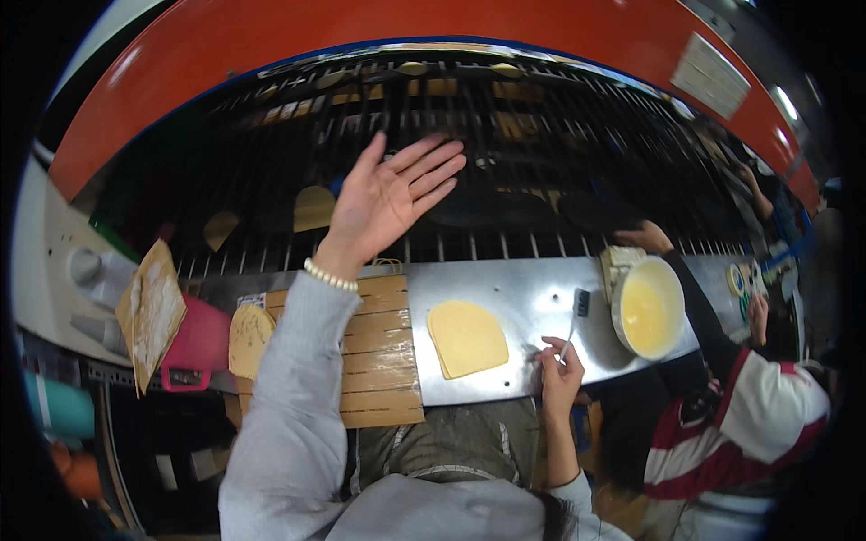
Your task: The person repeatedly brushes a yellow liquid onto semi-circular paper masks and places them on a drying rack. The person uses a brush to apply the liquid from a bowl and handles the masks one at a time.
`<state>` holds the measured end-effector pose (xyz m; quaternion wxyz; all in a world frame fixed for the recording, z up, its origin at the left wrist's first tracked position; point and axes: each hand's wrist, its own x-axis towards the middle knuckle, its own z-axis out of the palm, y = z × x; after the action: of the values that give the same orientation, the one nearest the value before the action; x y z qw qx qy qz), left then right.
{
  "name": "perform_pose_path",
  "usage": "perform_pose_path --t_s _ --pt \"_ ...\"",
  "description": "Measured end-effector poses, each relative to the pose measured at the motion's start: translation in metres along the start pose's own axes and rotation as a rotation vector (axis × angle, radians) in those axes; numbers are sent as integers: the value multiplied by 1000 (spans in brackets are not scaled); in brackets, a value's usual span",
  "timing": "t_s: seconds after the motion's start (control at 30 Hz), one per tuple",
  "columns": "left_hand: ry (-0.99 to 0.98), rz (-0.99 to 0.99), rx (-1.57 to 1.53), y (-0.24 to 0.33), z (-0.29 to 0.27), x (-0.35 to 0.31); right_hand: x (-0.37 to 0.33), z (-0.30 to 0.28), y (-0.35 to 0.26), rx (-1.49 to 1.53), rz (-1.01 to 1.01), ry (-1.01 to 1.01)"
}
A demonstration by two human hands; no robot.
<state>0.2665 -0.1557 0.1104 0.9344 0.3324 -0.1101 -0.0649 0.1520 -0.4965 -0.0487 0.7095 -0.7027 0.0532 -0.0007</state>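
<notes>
Head view: the left hand (390, 200) is hovering open, fingers spread, over the dark grill (505, 153) behind the steel surface (523, 298). The right hand (559, 368) is pinching a brush (577, 311), right of the dough sheet (466, 337) lying flat on that surface. By judgement the sheet is waiting, unbrushed. The pieces on the grill are dim and hard to make out. A co-worker's hand (646, 237) is reaching toward the bowl (648, 308).

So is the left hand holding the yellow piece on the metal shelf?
No, the left hand is open and raised over the black grate, while the flat yellow piece lies untouched on the metal shelf.
</notes>
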Motion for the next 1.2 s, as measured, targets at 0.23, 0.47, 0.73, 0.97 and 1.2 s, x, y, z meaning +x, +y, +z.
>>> perform_pose_path --t_s 0.23,0.47,0.73,0.97,1.2 --pt "-260 -90 -368 -39 57 -26 -28 -9 -25 42 -133 37" --pt "53 41 44 -94 28 -102 -35 -70 -54 -128 -271 176" --pt "426 50 642 -147 -17 -163 -29 -170 -119 -842 -454 710" --pt "267 25 1708 -171 43 -145 27 -207 -98 -1596 -640 581" --pt "162 -5 1718 -180 26 -133 43 -209 -84 -1605 -671 463"
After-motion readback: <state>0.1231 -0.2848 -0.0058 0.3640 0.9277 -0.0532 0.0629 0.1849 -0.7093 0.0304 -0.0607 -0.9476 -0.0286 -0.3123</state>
